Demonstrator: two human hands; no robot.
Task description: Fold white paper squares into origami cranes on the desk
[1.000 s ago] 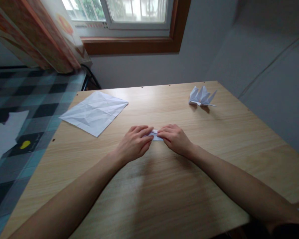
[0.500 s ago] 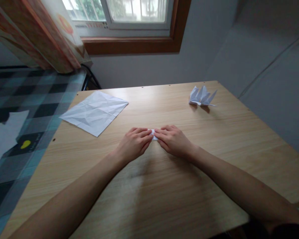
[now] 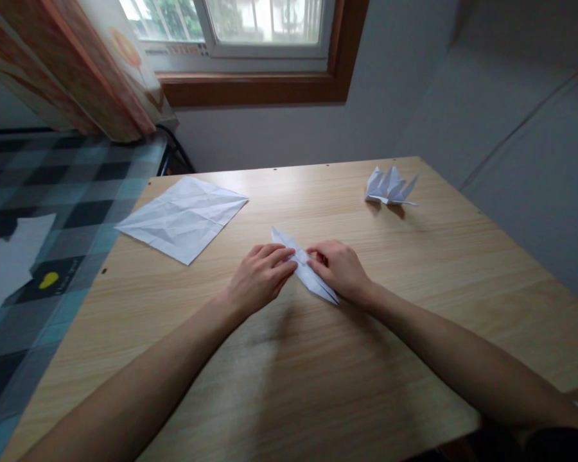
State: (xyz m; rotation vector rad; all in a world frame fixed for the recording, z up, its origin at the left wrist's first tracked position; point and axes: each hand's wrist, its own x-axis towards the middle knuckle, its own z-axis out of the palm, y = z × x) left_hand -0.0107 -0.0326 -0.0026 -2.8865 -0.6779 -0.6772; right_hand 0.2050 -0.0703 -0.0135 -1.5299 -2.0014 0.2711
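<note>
A narrow folded white paper point(image 3: 313, 277) lies slantwise at the middle of the table, one pointed end up and left, the other down and right. My left hand point(image 3: 262, 273) grips its left edge, fingertips closed on the paper near its middle. On the other side, my right hand point(image 3: 341, 268) pinches the paper's right edge between thumb and curled fingers. Some of the paper's edges are hidden under the fingers.
A creased white paper sheet point(image 3: 183, 218) lies flat at the table's back left. A folded white paper figure with several points point(image 3: 390, 187) stands at the back right. Left of the wooden table point(image 3: 212, 385) is a checked cloth point(image 3: 101, 170) bearing white paper point(image 3: 9, 266).
The folded paper, almost covered by both hands before, now shows as a long slanted strip. My right hand's fingers have curled; my left hand has stayed nearly in place.
</note>
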